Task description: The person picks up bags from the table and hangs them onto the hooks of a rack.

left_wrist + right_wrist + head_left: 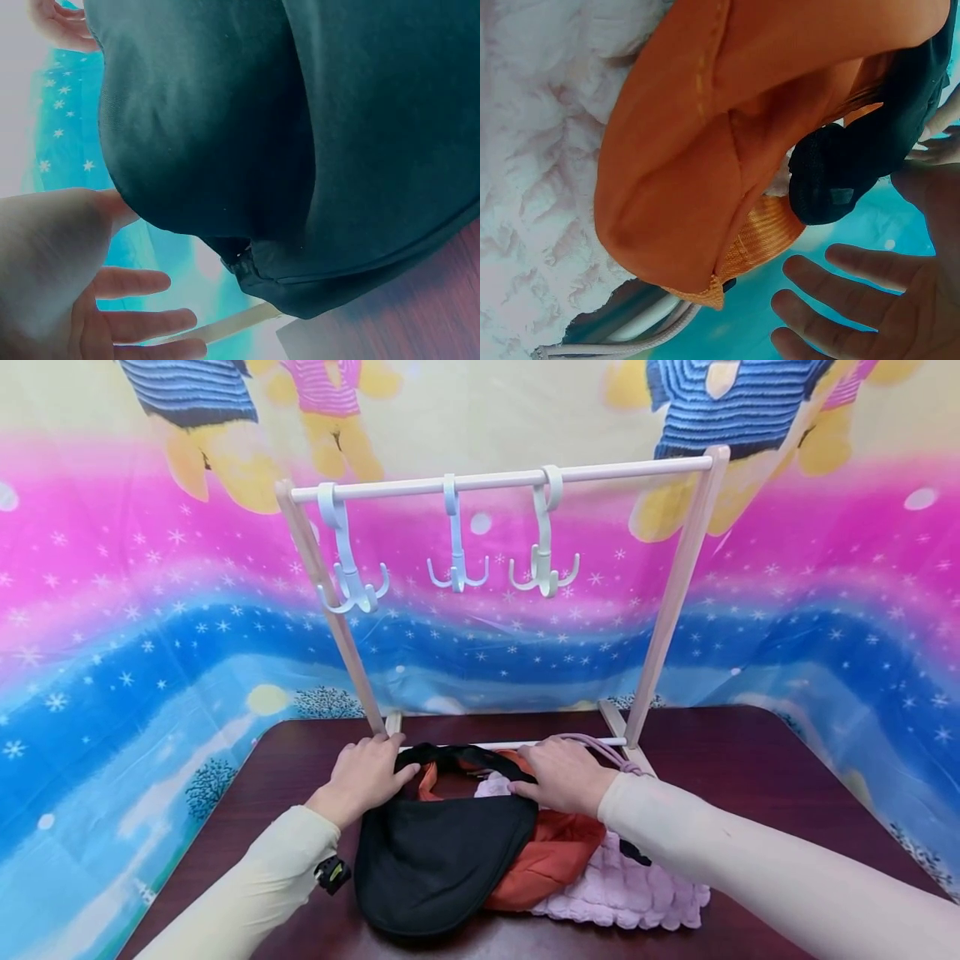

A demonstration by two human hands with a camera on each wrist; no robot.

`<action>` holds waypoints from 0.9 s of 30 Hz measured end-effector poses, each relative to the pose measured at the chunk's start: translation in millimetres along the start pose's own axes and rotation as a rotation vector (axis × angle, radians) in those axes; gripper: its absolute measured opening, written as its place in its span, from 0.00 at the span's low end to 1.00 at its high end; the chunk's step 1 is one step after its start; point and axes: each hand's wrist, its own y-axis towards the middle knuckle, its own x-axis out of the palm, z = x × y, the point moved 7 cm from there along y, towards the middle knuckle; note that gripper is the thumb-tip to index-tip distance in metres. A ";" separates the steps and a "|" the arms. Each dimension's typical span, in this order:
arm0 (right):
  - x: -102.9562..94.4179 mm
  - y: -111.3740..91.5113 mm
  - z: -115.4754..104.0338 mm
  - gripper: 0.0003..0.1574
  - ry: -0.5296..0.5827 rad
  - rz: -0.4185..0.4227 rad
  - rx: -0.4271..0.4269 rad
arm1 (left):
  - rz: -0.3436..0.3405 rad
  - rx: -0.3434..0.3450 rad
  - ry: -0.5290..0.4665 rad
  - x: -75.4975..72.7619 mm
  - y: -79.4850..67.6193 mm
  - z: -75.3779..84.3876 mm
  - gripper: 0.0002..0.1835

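A black sun visor (pixel 442 860) lies on top of a pile, its wide brim facing me and its band looping away behind. My left hand (pixel 367 777) is at the left side of the band, thumb against it, and its fingers extend straight in the left wrist view. At the band's right side is my right hand (pixel 566 772); the right wrist view shows its fingers (pixel 840 292) straight and spread. Under the visor lies an orange fabric item (pixel 551 860) with a ribbed inner side. Beneath that spreads a pink, puffy-textured fabric item (pixel 637 889).
A wooden rack (pixel 675 597) stands behind the pile. From its top rail (pixel 626 470) hang a pale blue hook (pixel 347 547) at left, another blue hook (pixel 456 539) in the middle and a whitish hook (pixel 543 535). Mauve cords (pixel 603 752) lie near its lower right. The table (pixel 720 752) is dark red-brown.
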 end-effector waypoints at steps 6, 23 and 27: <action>2.7 2.0 0.4 0.23 0.019 -0.021 0.010 | -0.023 0.012 -0.002 4.5 4.0 0.5 0.29; 9.3 7.4 -0.2 0.16 0.000 -0.049 -0.015 | -0.098 0.002 -0.039 13.8 13.7 -2.5 0.27; 10.5 8.4 -0.8 0.17 -0.010 -0.051 -0.021 | -0.102 0.006 -0.028 14.4 15.0 -1.1 0.25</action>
